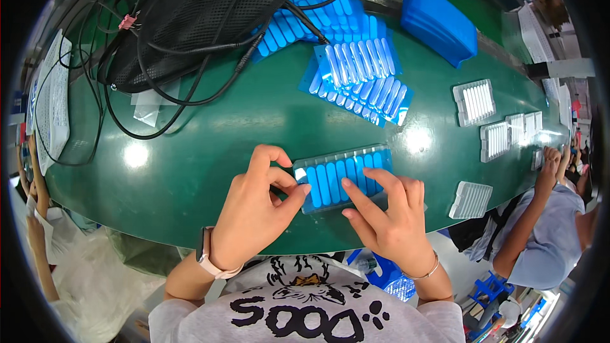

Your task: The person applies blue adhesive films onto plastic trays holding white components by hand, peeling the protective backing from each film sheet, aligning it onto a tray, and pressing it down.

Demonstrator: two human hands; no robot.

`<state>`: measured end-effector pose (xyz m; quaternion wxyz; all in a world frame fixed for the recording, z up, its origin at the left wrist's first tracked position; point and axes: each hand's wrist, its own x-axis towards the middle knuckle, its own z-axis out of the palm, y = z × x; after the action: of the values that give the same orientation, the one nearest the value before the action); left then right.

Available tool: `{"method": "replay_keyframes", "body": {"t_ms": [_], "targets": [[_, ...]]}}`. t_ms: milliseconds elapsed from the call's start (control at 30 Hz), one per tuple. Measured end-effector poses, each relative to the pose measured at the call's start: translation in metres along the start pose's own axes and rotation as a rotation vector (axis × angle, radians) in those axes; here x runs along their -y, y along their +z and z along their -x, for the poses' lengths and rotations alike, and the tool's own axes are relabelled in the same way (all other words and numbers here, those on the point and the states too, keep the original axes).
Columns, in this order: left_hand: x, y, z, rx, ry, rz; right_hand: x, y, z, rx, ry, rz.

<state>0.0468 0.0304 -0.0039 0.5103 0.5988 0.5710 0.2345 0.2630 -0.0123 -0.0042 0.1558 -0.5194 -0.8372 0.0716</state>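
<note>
A clear plastic tray [307, 210] lies on the green table in front of me, filled with a row of several bright blue strips [340, 181]. My left hand [257, 209] is at the tray's left end, its thumb on the edge and its other fingers curled close by. Across the tray, my right hand [391, 216] rests its index and middle fingertips on the strips. Its thumb is by the near edge, with the fingers apart. Beyond the tray sits a stack of blue sheets with glossy strips [359, 63].
A black mesh bag [203, 13] and black cables occupy the far left. A blue plastic holder [438, 22] stands at the far right. Along the right are clear trays with white strips [475, 103] and another ribbed tray [471, 201]. A co-worker's arm [527, 216] reaches in there.
</note>
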Motion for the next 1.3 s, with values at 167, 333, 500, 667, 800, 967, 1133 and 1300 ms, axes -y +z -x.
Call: {"method": "replay_keyframes", "body": {"t_ms": [167,333,500,667,800,967,1133,1300], "targets": [[0.001,-0.001,-0.001,-0.016,0.002,-0.018,-0.001,0.001,-0.002,0.001,-0.002,0.001],[-0.001,-0.002,-0.001,0.005,-0.020,-0.033,0.002,-0.001,-0.001,0.049,0.008,-0.025],[0.001,-0.001,-0.001,0.015,0.003,-0.022,0.002,-0.002,-0.004,0.033,0.022,0.000],[0.008,-0.001,0.005,0.008,0.065,0.185,-0.020,-0.025,-0.013,-0.148,0.157,-0.247],[-0.006,-0.005,0.002,0.088,0.079,0.389,-0.026,-0.032,-0.004,-0.277,0.350,-0.294],[-0.015,-0.020,-0.003,0.304,0.032,0.995,-0.021,-0.031,-0.003,-0.143,0.587,-0.981],[-0.055,-0.040,-0.041,-0.013,0.199,0.538,-0.031,-0.036,0.008,-0.281,0.627,-0.880],[-0.106,-0.021,-0.105,0.287,0.294,0.059,-0.037,-0.046,0.027,-0.368,0.660,-0.724]]}}
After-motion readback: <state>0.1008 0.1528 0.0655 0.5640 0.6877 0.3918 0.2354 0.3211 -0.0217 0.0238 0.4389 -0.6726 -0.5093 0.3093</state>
